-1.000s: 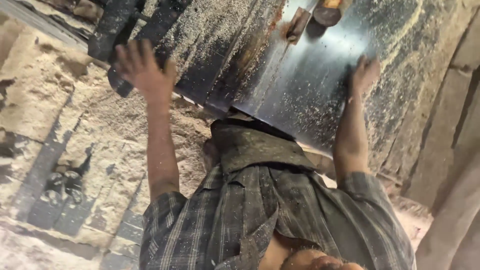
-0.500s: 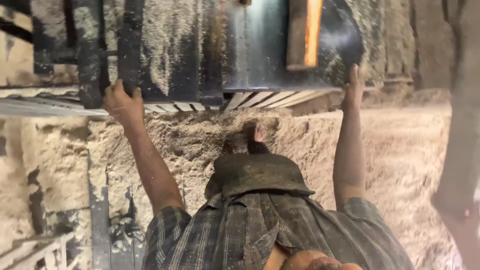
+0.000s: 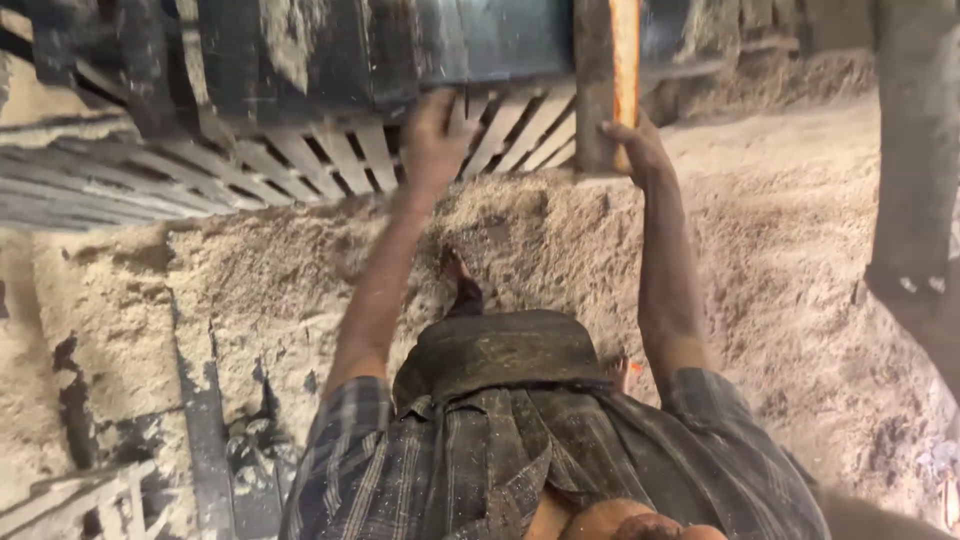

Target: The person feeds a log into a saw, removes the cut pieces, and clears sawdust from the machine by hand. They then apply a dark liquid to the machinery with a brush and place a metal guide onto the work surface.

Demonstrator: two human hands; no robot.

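My left hand (image 3: 435,130) reaches up to the lower edge of a dark metal machine table (image 3: 500,40), just above a slatted wooden grille (image 3: 330,160). Its fingertips press against that edge, and I cannot see whether they grip it. My right hand (image 3: 635,145) is closed around the lower end of an upright wooden plank (image 3: 600,70) with a bright orange-lit side. The plank stands against the table. Both forearms are bare, and my dusty plaid shirt (image 3: 520,460) fills the bottom of the view.
Thick sawdust (image 3: 780,250) covers the floor between me and the machine. My foot (image 3: 460,280) shows in it. A dark post (image 3: 915,150) stands at the right. Dark metal bars (image 3: 140,70) are at the upper left, and planks lie at the lower left (image 3: 200,430).
My left hand has left the dark bar at the left and moved right to the table edge. My right hand has shifted left onto the plank's end. The view has also swung.
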